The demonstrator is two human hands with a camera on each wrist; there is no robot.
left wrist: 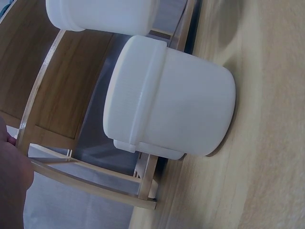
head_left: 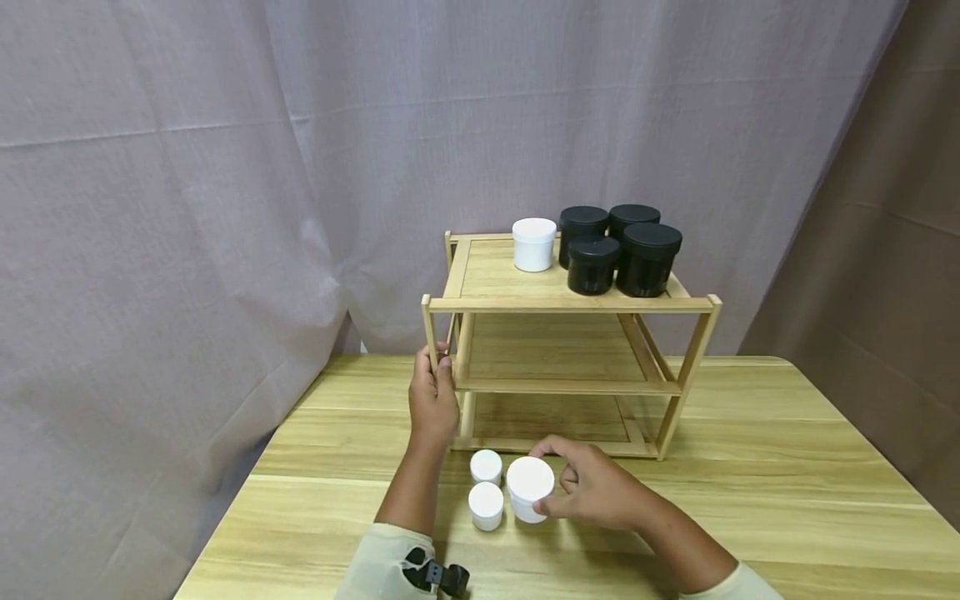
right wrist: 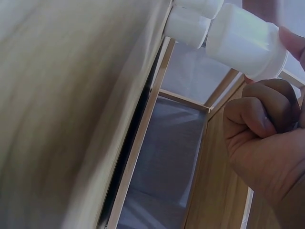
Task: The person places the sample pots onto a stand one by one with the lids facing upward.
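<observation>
My right hand (head_left: 596, 487) pinches a white lidded jar (head_left: 530, 482) between thumb and index finger, the other fingers curled in; the right wrist view shows this jar (right wrist: 244, 43) tilted and raised off the table. Beside it on the table, to its left, stand two smaller white jars, one (head_left: 486, 467) behind the other (head_left: 487, 505). With its fingers round the front left post, my left hand (head_left: 433, 408) grips the wooden rack (head_left: 570, 305). In the left wrist view a small white jar (left wrist: 181, 100) fills the middle, and only part of the left hand (left wrist: 14, 176) shows.
On the rack's top shelf stand a white jar (head_left: 534, 246) and several black jars (head_left: 649, 260) towards the right. Two lower shelves (head_left: 555, 346) lie beneath. The wooden table (head_left: 787, 467) extends to both sides, with a grey curtain (head_left: 225, 208) behind.
</observation>
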